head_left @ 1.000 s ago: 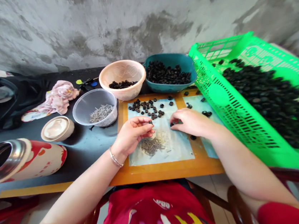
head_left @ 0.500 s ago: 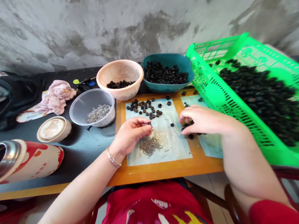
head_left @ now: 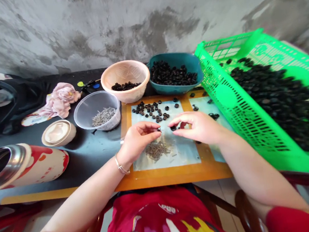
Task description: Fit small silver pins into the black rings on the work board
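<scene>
Above the pale blue sheet, my left hand [head_left: 140,138] is closed, pinching a small black piece [head_left: 159,129] between thumb and fingertips. My right hand [head_left: 200,125] faces it a short gap away, with a small black round piece [head_left: 173,128] in its thumb-and-finger pinch. Below the left fingertips lies a pile of thin metal pins [head_left: 157,150]. Beyond both hands, several black ring-like pieces [head_left: 149,110] are scattered on the sheet. More black pieces [head_left: 213,116] lie on a second sheet, right of my right hand.
A green crate [head_left: 226,96] heaped with black pieces takes up the right. Along the back stand a teal basin [head_left: 179,88] and a pink bowl [head_left: 129,94]. A clear bowl of pins [head_left: 98,126], a cup lid [head_left: 58,132], a thermos [head_left: 42,162] and a cloth [head_left: 61,98] sit left.
My right hand has moved left from the second sheet and brought a black round piece near my left hand. The left hand keeps its pinch in nearly the same place.
</scene>
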